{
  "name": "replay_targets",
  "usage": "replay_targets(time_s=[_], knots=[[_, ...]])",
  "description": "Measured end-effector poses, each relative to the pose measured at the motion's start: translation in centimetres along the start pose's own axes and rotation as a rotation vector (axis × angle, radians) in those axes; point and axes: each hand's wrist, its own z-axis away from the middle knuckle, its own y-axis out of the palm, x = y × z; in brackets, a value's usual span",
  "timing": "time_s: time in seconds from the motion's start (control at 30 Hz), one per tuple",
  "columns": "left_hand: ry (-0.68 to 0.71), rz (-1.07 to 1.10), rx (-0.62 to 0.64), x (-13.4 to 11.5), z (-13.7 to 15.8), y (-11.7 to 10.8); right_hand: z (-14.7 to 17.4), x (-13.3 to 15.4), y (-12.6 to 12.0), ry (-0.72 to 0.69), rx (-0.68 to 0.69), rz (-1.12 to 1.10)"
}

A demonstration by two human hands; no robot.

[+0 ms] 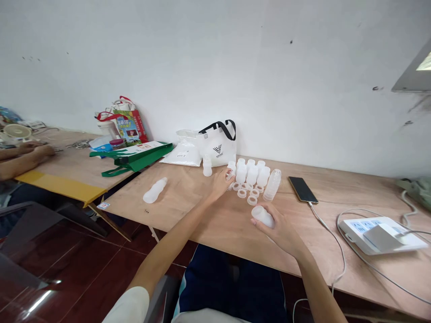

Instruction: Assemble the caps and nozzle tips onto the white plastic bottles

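My right hand [278,226] is wrapped around a white translucent plastic bottle [262,216], which tilts above the table's front part with its round end toward the rings. At the left end of the bottle group, my left hand [222,183] has its thumb and index finger curled together; what lies between them is too small to make out. Several similar white bottles [252,172] stand in rows just right of that hand. In front of them lie several white plastic rings [241,193]. A clear ribbed stack [272,185] leans at the group's right end.
One bottle [155,190] lies at the left, another [207,166] stands before a white bag [220,146]. A white plastic package [183,150], green bag [141,157], phone [303,189] with cable and white power strip [382,235] are around. Another person's hands [33,150] rest at the left table.
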Motion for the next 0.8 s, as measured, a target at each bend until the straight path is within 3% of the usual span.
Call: replay_targets(time_s=[0.8], knots=[[0.006, -0.011, 0.021, -0.71, -0.45, -0.89, -0.01, -0.49, 0.11, 0.021, 0.024, 0.038]])
